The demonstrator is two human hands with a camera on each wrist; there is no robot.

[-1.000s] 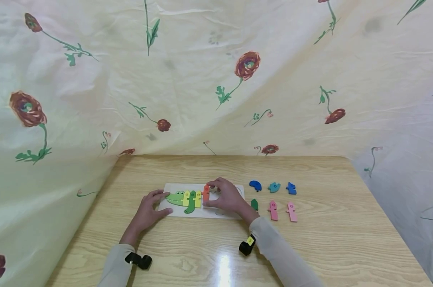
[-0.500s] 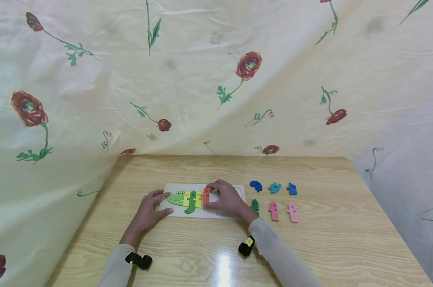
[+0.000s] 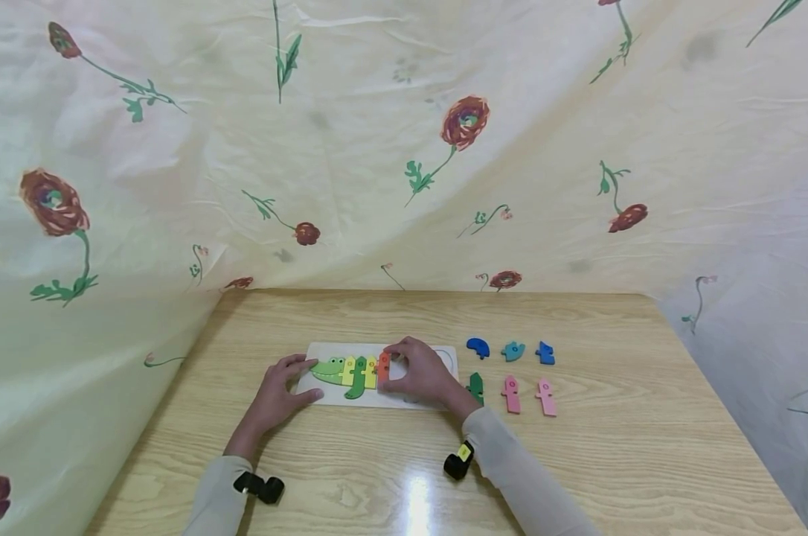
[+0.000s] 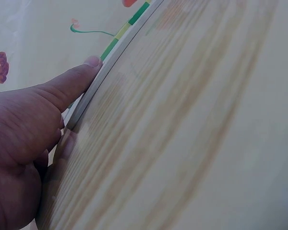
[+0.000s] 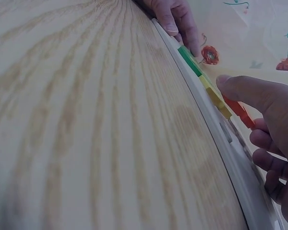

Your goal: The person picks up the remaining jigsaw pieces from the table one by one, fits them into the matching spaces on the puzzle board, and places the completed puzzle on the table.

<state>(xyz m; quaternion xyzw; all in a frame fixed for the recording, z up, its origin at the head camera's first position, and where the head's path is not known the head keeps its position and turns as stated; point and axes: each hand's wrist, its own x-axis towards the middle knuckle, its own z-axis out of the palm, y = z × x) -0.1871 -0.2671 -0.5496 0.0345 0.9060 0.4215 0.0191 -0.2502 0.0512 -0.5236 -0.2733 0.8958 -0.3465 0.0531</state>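
A white puzzle board lies on the table. On its left half sit a green crocodile-head piece, a yellow piece, a green leg piece and another yellow piece. My left hand rests on the board's left end, fingers and thumb spread apart; its thumb touches the near edge. Between thumb and fingers, my right hand pinches an orange puzzle piece beside the second yellow one. In the right wrist view the orange piece looks tilted. That hand hides part of the board.
Right of the board lie loose pieces: a dark blue one, a teal one, a blue one, a green one and two pink ones. A flowered cloth hangs around the wooden table.
The orange piece appears to have settled slightly lower beside the yellow one, with the right hand still pinching it. The left hand has stayed in place.
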